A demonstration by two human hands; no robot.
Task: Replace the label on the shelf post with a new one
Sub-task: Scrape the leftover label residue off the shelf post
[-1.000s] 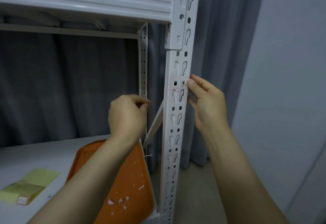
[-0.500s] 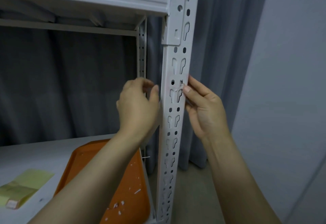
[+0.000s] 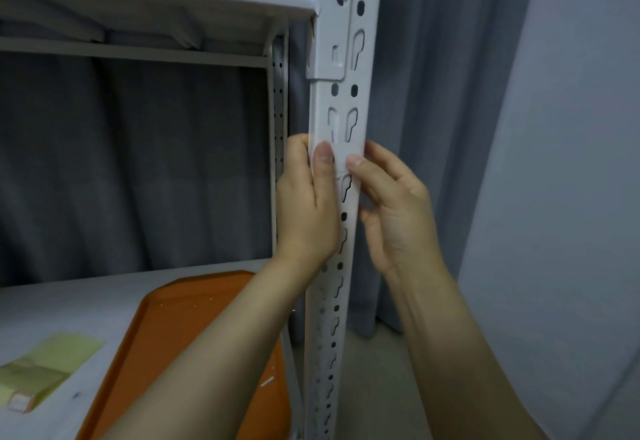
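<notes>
Single wide-angle head view; faces forward, slightly down; close to shelf post (image 3: pixel 344 100), upright near frame centre.

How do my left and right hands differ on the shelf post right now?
The left hand shows its back, the right hand its palm. The left hand's fingers curl round the shelf post's left edge; the right hand's reach behind its right edge. Shared: both thumbs press the white label on the post's front.

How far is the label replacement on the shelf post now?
Looks done: peeling, judging by white scraps in the orange tray. In hand: left hand and right hand press a white label onto the shelf post. Left: smoothing it, letting go.
</notes>
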